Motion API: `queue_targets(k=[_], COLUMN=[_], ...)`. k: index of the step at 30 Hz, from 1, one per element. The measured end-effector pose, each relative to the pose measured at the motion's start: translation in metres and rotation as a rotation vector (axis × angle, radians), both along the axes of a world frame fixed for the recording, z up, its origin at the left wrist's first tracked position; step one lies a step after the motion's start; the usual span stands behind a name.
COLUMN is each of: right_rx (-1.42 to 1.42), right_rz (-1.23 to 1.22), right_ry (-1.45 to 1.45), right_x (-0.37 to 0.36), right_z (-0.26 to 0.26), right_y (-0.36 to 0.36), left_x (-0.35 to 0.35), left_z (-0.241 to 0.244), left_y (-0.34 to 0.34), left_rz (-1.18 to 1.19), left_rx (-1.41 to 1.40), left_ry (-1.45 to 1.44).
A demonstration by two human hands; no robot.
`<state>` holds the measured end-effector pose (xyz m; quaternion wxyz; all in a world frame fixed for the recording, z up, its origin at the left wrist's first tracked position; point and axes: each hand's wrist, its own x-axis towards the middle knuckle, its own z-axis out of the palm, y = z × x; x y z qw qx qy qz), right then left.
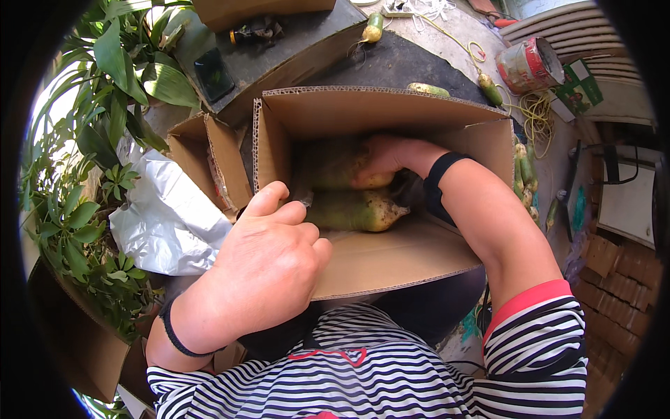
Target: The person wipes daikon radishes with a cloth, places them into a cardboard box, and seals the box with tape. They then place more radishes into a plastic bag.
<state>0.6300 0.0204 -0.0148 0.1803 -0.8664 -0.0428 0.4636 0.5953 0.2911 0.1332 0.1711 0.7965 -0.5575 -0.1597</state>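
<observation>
An open cardboard box (387, 256) stands before me with green radishes lying inside. Deep in the box, my right hand (384, 160) rests its fingers on the pale root end of one green radish (335, 175); shadow hides part of the grip. Nearer to me lies a second green radish (361, 212), its tip to the right. My left hand (275, 251) is at the box's left front side, fingers curled, with a bit of clear plastic (305, 198) by its fingertips. Whether it grips the plastic or the box edge cannot be made out.
Left of the box are a silvery plastic sheet (167, 220), a smaller cardboard box (191, 146) and leafy plants (84, 152). Beyond stands a grey surface holding a phone (214, 75). More radishes (525, 167) lie at the right, below a paint-stained bucket (528, 65) and yellow cord (538, 118).
</observation>
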Motion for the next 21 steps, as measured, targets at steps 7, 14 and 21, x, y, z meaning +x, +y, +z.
queue_targets(k=[7, 14, 21], right_rx=[-0.044, 0.283, 0.024], right_rz=[-0.093, -0.45, -0.24], right_ry=[0.064, -0.06, -0.082], right_x=[0.007, -0.017, -0.017], right_z=[0.028, -0.002, -0.014], right_y=[-0.006, -0.02, -0.036], left_x=[0.003, -0.001, 0.002], left_z=[-0.001, -0.006, -0.004], left_y=[-0.001, 0.006, 0.006], left_rz=[-0.01, 0.013, -0.008], left_rx=[-0.03, -0.106, -0.114], left_ry=[0.031, 0.02, 0.026])
